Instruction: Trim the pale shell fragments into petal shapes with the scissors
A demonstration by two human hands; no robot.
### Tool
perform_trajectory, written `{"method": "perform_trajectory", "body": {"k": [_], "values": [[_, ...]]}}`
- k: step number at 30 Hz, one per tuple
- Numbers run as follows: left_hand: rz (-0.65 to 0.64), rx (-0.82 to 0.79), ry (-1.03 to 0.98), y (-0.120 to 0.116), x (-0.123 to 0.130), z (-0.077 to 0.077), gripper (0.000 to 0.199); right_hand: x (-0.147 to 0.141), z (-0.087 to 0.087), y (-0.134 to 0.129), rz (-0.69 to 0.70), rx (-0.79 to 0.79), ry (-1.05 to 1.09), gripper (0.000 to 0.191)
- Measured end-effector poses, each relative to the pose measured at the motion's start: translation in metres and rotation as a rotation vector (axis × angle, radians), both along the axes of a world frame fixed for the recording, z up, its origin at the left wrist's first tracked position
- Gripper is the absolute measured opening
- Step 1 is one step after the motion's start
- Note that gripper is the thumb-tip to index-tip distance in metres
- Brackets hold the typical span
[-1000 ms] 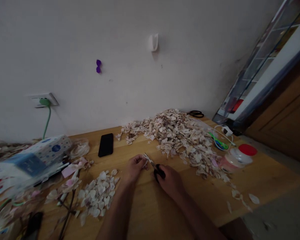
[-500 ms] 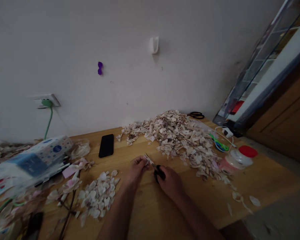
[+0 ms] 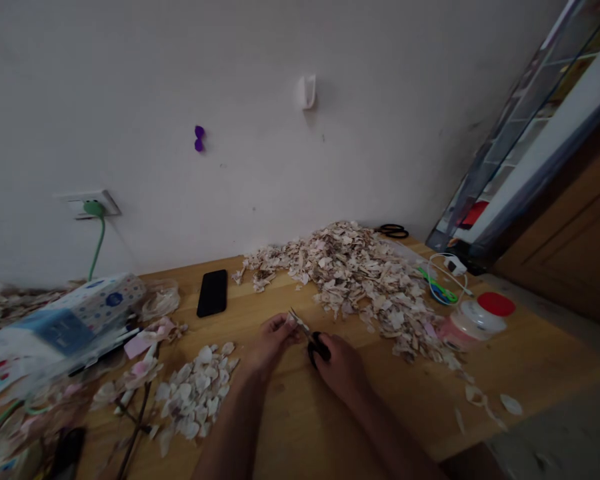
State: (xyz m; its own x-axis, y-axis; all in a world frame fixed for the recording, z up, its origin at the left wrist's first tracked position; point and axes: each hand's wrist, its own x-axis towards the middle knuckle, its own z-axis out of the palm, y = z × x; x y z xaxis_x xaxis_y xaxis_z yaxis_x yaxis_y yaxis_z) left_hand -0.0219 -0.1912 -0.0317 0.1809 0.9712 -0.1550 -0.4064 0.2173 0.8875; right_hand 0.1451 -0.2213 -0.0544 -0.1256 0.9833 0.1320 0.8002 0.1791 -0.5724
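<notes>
My left hand [image 3: 274,337] pinches a small pale petal-like piece between thumb and fingers, over the middle of the wooden table [image 3: 300,413]. Black-handled scissors [image 3: 314,343] are in my right hand [image 3: 341,365], their blades pointing up and left against the pale piece. Just how far the blades are apart is hard to make out. A large heap of dry, pale and brownish pieces [image 3: 350,263] lies behind my hands and to the right. Left of my left forearm is a smaller pile of rounded whitish petals [image 3: 197,390].
A black phone [image 3: 213,293] lies behind on the left. Further left are a tissue pack [image 3: 103,300], artificial flowers [image 3: 143,370] and dark stems [image 3: 137,427]. At the right stand a red-lidded jar [image 3: 475,321], a white cable [image 3: 460,277] and another pair of scissors [image 3: 394,231].
My left hand and the scissor blades have shifted very slightly around the pale piece. The piles and the other objects lie as before.
</notes>
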Motion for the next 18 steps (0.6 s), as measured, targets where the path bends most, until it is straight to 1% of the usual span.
{"method": "perform_trajectory", "body": {"k": [2, 4, 10, 13, 16, 18], "values": [[0.027, -0.018, -0.044, -0.0012, 0.0026, -0.0002, 0.024, 0.0000, 0.0006, -0.0001, 0.003, 0.002, 0.000, 0.019], [0.043, -0.009, -0.039, -0.0011, 0.0037, -0.0003, 0.024, -0.0002, 0.0013, -0.0002, 0.008, 0.003, -0.005, 0.019], [0.041, 0.072, 0.178, 0.0035, -0.0003, -0.0004, 0.030, -0.0001, 0.0015, -0.0007, 0.008, 0.005, -0.004, 0.019], [0.026, 0.087, 0.243, 0.0038, -0.0031, 0.0019, 0.031, 0.0002, 0.0005, -0.0008, 0.004, 0.009, -0.012, 0.019], [-0.004, 0.078, 0.237, 0.0026, -0.0047, 0.0032, 0.031, 0.0002, -0.0008, -0.0005, 0.007, 0.013, -0.007, 0.018], [-0.009, 0.040, 0.173, 0.0013, -0.0043, 0.0028, 0.030, 0.0002, -0.0016, -0.0001, 0.011, 0.018, 0.014, 0.018]]}}
